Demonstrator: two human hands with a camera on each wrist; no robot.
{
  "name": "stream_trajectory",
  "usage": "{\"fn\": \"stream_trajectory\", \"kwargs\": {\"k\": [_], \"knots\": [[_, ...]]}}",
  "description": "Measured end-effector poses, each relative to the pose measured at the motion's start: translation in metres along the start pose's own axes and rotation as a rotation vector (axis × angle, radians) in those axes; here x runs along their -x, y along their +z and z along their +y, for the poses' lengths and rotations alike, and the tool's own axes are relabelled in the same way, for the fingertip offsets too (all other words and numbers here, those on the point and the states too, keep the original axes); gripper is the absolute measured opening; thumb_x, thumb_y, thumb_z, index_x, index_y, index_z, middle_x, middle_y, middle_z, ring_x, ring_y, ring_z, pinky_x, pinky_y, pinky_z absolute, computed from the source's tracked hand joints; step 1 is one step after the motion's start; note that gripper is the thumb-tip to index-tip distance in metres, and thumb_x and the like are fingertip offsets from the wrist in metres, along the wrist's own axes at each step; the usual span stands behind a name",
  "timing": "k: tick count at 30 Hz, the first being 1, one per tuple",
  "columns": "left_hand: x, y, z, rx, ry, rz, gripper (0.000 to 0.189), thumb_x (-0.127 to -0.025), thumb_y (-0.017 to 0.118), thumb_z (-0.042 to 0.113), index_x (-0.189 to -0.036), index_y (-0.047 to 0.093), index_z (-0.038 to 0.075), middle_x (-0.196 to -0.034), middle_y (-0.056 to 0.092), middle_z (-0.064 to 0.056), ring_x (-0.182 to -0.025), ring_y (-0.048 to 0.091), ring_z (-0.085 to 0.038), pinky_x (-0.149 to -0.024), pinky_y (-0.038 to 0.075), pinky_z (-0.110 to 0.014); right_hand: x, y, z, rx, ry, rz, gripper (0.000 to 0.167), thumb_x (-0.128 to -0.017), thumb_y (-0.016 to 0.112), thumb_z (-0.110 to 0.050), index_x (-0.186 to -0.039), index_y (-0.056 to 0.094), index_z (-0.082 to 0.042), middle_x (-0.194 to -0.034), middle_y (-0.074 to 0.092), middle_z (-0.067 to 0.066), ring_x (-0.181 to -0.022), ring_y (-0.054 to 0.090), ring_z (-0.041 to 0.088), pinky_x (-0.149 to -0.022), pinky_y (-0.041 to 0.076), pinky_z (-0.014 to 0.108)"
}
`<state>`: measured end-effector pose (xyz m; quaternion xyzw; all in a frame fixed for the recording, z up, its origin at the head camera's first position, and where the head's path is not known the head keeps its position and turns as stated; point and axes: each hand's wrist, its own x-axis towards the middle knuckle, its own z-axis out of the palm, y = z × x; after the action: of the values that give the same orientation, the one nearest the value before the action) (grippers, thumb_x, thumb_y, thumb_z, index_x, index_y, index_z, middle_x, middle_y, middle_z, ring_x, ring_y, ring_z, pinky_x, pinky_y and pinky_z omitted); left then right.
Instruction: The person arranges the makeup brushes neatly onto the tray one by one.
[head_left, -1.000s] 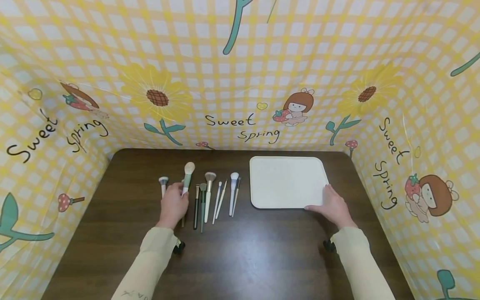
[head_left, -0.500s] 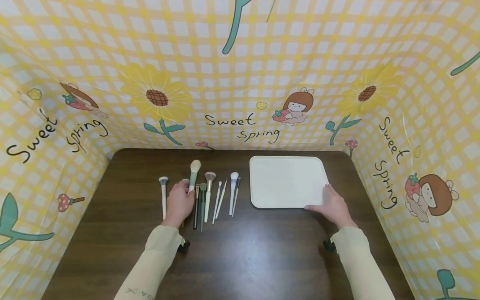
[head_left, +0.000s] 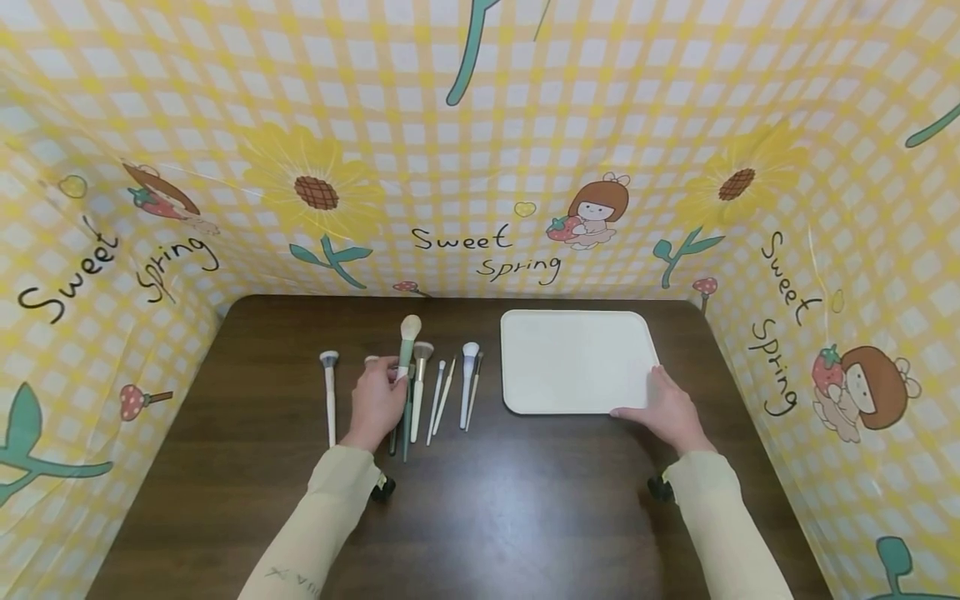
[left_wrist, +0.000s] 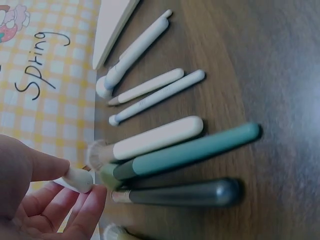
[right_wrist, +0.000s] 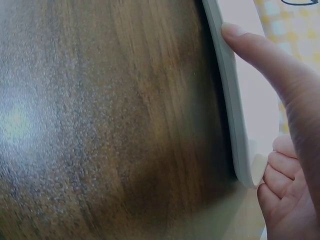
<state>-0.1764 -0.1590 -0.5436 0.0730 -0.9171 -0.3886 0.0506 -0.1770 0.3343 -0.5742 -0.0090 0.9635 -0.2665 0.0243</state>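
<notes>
My left hand (head_left: pixel 378 404) pinches a makeup brush (head_left: pixel 406 353) with a fluffy cream head and green collar, raised above the row of brushes. In the left wrist view the brush's white handle end (left_wrist: pixel 80 180) shows between thumb and fingers. Below it lie a black-handled brush (left_wrist: pixel 180 195), a green-handled brush (left_wrist: pixel 195 151) and a wide white-handled brush (left_wrist: pixel 160 137). My right hand (head_left: pixel 667 410) holds the near right corner of a white rectangular tray (head_left: pixel 573 362). Its thumb lies on the front rim and its fingers bend against the right side.
Several slimmer brushes, among them a lavender-toned one (head_left: pixel 468 383), lie between the held brush and the tray. A white-handled brush (head_left: pixel 331 396) lies alone at the left. Checked yellow cloth (head_left: pixel 450 167) walls the dark wooden table (head_left: pixel 480 517) at the back and sides.
My left hand has carried the cream-headed brush rightward over the row, from beside the leftmost brush to above the black and green ones. My right hand and the tray have stayed put.
</notes>
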Motion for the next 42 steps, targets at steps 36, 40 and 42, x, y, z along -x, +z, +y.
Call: {"fn": "stream_trajectory", "kwargs": {"k": [36,40,42], "knots": [[0.008,0.037,0.029,0.078,0.033,-0.053,0.032,-0.090,0.076,0.010,-0.119,0.066,0.001,-0.092,0.073,-0.010,-0.083,0.069,-0.026,-0.075,0.052,-0.047,0.003,-0.003,-0.001,-0.016,0.043,-0.048,0.134,-0.070,0.085,-0.066,-0.154,0.019,0.014,-0.159,0.016,0.036,-0.145,0.021,0.052,-0.114,0.025,0.061],[0.007,0.045,0.035,0.097,0.043,-0.058,0.033,-0.088,0.078,0.008,-0.118,0.067,0.000,-0.091,0.072,-0.010,-0.082,0.068,-0.025,-0.074,0.053,-0.045,0.003,-0.003,-0.001,-0.023,0.042,-0.044,0.133,-0.070,0.085,-0.064,-0.155,0.019,0.014,-0.160,0.016,0.036,-0.145,0.021,0.052,-0.114,0.025,0.060],[0.007,0.049,0.038,0.096,0.050,-0.055,0.032,-0.088,0.078,0.008,-0.117,0.068,0.000,-0.091,0.073,-0.010,-0.083,0.068,-0.026,-0.075,0.053,-0.045,0.002,-0.003,-0.002,-0.029,0.039,-0.045,0.133,-0.070,0.085,-0.064,-0.155,0.019,0.014,-0.160,0.016,0.036,-0.145,0.021,0.052,-0.114,0.024,0.061]]}}
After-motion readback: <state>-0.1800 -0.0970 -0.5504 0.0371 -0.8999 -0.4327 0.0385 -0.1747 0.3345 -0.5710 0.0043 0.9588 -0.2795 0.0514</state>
